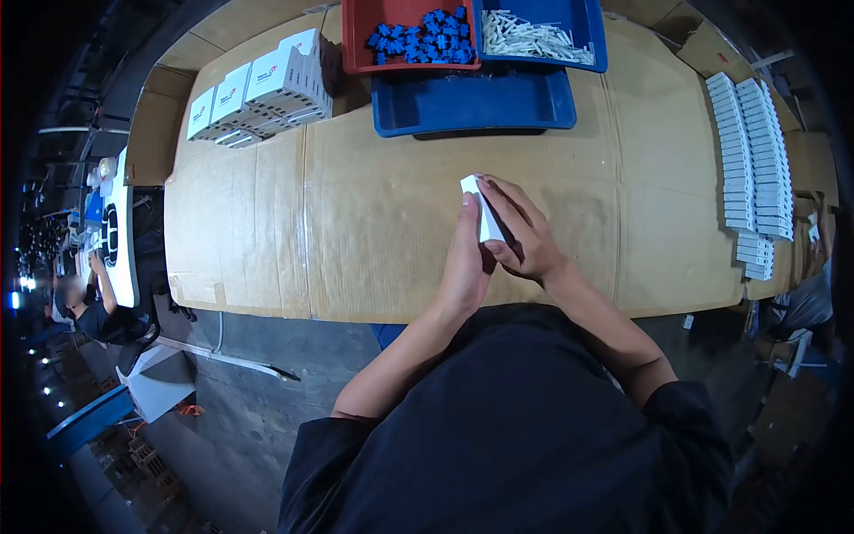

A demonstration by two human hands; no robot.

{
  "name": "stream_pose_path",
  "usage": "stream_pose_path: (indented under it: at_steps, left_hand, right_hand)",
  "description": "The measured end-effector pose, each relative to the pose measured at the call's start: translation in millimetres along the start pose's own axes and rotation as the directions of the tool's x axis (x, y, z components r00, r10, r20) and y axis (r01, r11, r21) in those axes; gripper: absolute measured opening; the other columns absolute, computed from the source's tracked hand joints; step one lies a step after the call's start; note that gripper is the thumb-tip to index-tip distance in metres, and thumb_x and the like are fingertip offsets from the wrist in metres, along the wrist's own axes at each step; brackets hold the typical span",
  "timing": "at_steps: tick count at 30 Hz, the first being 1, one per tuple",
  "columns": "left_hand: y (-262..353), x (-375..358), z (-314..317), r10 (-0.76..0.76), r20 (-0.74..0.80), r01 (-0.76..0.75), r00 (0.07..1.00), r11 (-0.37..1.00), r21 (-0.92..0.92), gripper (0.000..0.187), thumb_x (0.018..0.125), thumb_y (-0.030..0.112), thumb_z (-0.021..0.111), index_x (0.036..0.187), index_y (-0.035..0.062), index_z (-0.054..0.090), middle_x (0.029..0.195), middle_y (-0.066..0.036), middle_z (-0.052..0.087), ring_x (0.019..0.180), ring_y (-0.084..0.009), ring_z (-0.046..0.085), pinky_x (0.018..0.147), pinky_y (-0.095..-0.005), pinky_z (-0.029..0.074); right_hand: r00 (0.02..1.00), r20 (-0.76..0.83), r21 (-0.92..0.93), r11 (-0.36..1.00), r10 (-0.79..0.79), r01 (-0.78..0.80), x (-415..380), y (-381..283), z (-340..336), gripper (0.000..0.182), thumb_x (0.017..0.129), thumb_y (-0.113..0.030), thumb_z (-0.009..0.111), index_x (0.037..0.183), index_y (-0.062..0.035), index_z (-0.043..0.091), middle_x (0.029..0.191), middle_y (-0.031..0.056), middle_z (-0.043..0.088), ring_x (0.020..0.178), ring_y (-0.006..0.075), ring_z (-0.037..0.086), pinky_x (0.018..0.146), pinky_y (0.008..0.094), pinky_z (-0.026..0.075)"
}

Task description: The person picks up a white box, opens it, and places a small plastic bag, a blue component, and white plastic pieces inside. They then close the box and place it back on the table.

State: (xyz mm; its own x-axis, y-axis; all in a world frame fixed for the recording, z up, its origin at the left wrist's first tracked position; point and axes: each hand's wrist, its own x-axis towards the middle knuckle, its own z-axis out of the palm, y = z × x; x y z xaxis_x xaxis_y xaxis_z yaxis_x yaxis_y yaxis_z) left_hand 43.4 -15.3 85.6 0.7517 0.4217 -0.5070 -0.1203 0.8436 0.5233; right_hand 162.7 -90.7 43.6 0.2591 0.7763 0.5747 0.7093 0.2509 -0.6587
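Note:
Both hands hold one small white box [485, 214] above the cardboard-covered table [374, 222]. My left hand [465, 267] grips its left side from below, thumb up along the box. My right hand [523, 230] wraps over its right side, fingers across the top edge. The box stands tilted, its far end pointing away from me. Its lower part is hidden between my palms.
A red bin of blue parts [418, 40], a blue bin of white sticks [534, 37] and a blue tray [471, 102] sit at the far edge. White boxes are stacked at far left [262, 89]. Rows of flat white boxes [754, 151] lie right. Another person [89, 307] sits far left.

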Motion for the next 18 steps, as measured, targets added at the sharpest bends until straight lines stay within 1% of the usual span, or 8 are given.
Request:
stream_pose_path:
  at_steps: [2, 5, 8, 11, 14, 17, 18]
  left_hand:
    - [-3, 5, -9, 0.014, -0.007, -0.014, 1.000, 0.999, 0.042, 0.049, 0.110, 0.055, 0.043, 0.133, 0.0130, 0.053, 0.106, 0.001, 0.063, 0.091, -0.0092, 0.062, 0.079, -0.0272, 0.052]
    - [-5, 5, -8, 0.043, -0.028, -0.042, 0.999, 0.999, 0.015, 0.045, 0.110, 0.055, 0.045, 0.128, 0.0141, 0.054, 0.099, 0.004, 0.062, 0.081, -0.0053, 0.059, 0.071, -0.0236, 0.050]
    - [-4, 4, -9, 0.025, -0.056, -0.024, 0.998, 1.000, 0.009, 0.043, 0.109, 0.054, 0.045, 0.125, 0.0151, 0.055, 0.095, 0.005, 0.059, 0.077, -0.0025, 0.056, 0.067, -0.0211, 0.048]
    - [-5, 4, -9, 0.037, -0.049, -0.038, 0.998, 0.999, -0.011, 0.041, 0.109, 0.054, 0.046, 0.122, 0.0155, 0.055, 0.090, 0.007, 0.057, 0.074, -0.0005, 0.054, 0.066, -0.0191, 0.047]
    - [-3, 2, -4, 0.040, -0.087, -0.041, 0.995, 0.999, -0.009, 0.042, 0.108, 0.054, 0.047, 0.120, 0.0155, 0.055, 0.088, 0.007, 0.058, 0.074, -0.0018, 0.055, 0.067, -0.0203, 0.048]
    - [-4, 1, -4, 0.035, -0.097, -0.034, 0.995, 0.999, 0.004, 0.042, 0.108, 0.056, 0.046, 0.119, 0.0160, 0.055, 0.088, 0.007, 0.059, 0.074, -0.0029, 0.056, 0.068, -0.0224, 0.049]
    - [-5, 1, -6, 0.038, -0.088, -0.038, 0.995, 0.999, -0.001, 0.043, 0.108, 0.056, 0.046, 0.121, 0.0155, 0.055, 0.093, 0.005, 0.060, 0.078, -0.0045, 0.058, 0.072, -0.0239, 0.050]
  right_hand:
    - [1.000, -0.014, -0.015, 1.000, -0.004, 0.003, -2, 0, 4, 0.069, 0.102, -0.045, 0.061, 0.145, 0.0083, 0.053, 0.142, 0.0285, 0.058, 0.127, 0.0442, 0.061, 0.105, 0.0461, 0.053]
    - [1.000, -0.011, -0.021, 1.000, 0.005, -0.005, 0, -4, 9, 0.065, 0.104, -0.042, 0.058, 0.145, 0.0090, 0.052, 0.142, 0.0289, 0.058, 0.129, 0.0445, 0.061, 0.106, 0.0460, 0.052]
    - [1.000, 0.009, -0.032, 0.999, -0.003, 0.003, -1, -2, 11, 0.064, 0.105, -0.040, 0.057, 0.145, 0.0091, 0.052, 0.143, 0.0289, 0.058, 0.129, 0.0445, 0.061, 0.107, 0.0452, 0.052]
    - [1.000, 0.013, -0.033, 0.999, -0.008, 0.008, -2, -1, 12, 0.062, 0.106, -0.039, 0.056, 0.145, 0.0086, 0.052, 0.144, 0.0286, 0.057, 0.129, 0.0442, 0.061, 0.106, 0.0448, 0.053]
    - [1.000, 0.013, -0.020, 1.000, 0.000, 0.000, -2, -3, 12, 0.061, 0.107, -0.038, 0.054, 0.146, 0.0082, 0.052, 0.144, 0.0279, 0.058, 0.129, 0.0442, 0.061, 0.106, 0.0449, 0.053]
    - [1.000, -0.014, 0.023, 1.000, 0.001, -0.001, -3, 0, 14, 0.060, 0.107, -0.038, 0.053, 0.147, 0.0072, 0.052, 0.144, 0.0275, 0.058, 0.128, 0.0445, 0.062, 0.105, 0.0448, 0.054]
    - [1.000, 0.001, 0.047, 0.999, 0.019, -0.019, -3, -1, 14, 0.059, 0.108, -0.037, 0.053, 0.147, 0.0065, 0.052, 0.145, 0.0273, 0.057, 0.129, 0.0442, 0.061, 0.106, 0.0450, 0.053]
